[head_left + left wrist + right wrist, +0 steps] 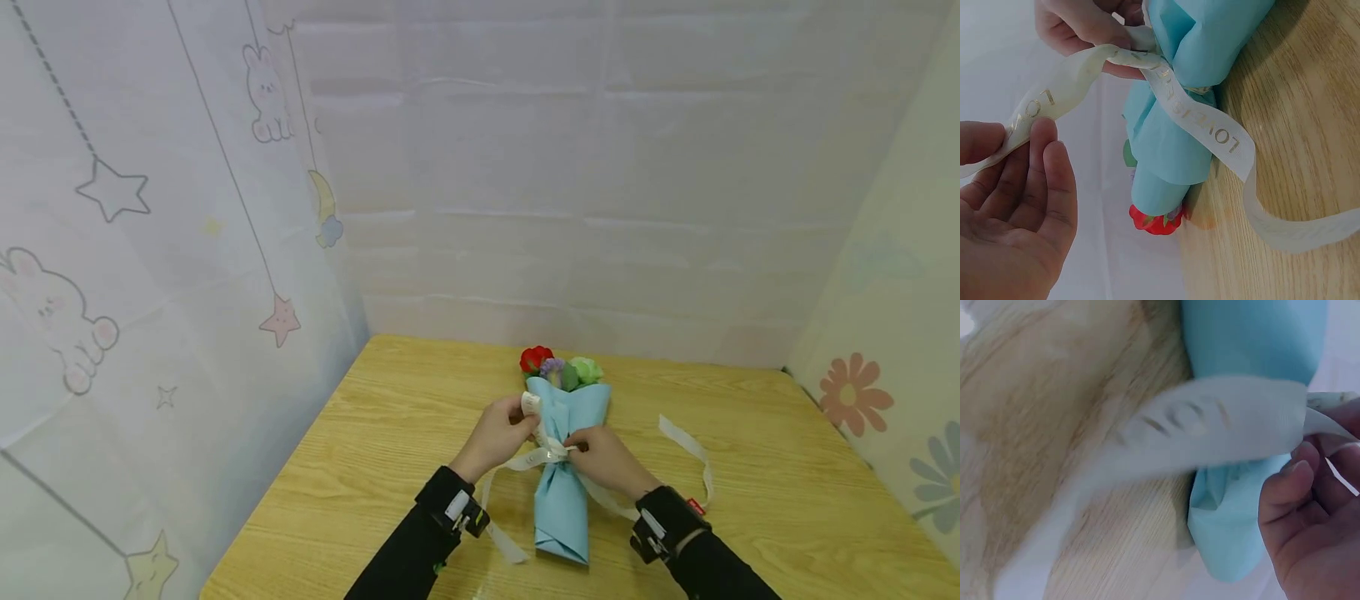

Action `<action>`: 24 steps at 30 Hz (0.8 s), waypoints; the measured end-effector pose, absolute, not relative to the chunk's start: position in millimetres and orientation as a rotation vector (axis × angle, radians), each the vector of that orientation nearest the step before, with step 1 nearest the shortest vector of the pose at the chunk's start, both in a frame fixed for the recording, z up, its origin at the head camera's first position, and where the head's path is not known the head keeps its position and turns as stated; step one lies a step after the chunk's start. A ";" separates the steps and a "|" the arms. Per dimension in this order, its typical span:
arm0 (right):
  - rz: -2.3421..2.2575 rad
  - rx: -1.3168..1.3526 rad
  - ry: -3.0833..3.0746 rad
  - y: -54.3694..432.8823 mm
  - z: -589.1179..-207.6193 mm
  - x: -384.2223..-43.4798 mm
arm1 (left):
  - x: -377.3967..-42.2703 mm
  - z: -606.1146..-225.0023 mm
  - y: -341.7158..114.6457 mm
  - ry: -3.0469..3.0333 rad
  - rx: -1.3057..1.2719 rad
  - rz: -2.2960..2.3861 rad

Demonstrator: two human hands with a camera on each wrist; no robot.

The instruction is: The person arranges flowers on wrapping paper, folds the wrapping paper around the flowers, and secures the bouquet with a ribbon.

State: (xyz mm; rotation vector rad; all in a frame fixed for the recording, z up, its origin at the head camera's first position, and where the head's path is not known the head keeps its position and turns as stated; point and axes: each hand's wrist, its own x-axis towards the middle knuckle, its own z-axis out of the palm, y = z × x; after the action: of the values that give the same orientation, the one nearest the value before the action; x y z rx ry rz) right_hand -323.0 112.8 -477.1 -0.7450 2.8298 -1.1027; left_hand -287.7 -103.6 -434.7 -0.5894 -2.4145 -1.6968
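A bouquet in light blue wrapping paper [564, 512] lies on the table, its red flower [536, 358], purple flower [552, 368] and pale green flower [587, 369] pointing away from me. White ribbon [1210, 122] with gold lettering is wound round its narrow waist and crossed there. To the left of the waist, my left hand [495, 435] pinches one length of ribbon between thumb and fingers, pulled taut toward the crossing. My right hand [609, 458] is right at the crossing and pinches ribbon [1329, 428] with thumb and fingertips.
One ribbon tail [507, 543] hangs down left of the wrapping onto the wooden table [375, 467]. Another tail [693, 446] curls across the tabletop beyond my right wrist. Printed cloth walls [600, 183] stand behind and at both sides.
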 end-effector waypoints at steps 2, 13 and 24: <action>-1.134 -0.748 2.789 114.4 -471.9 -318.7 | -293.9 -442.4 -104.0 -2.428 -0.579 -1.689; -0.893 -0.816 3.142 120.5 -470.9 -314.2 | -301.3 -451.4 -109.5 -2.503 -0.608 -1.629; -1.369 -0.536 2.791 141.5 -479.6 -329.4 | -300.4 -456.9 -115.4 -2.573 -0.573 -1.563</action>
State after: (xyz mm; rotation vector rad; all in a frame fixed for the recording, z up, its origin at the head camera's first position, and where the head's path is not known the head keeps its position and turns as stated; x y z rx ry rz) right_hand -329.4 141.5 -479.6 -0.5357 2.7914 -1.3691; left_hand -300.4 -115.4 -456.9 -0.5725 -2.5726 -1.5631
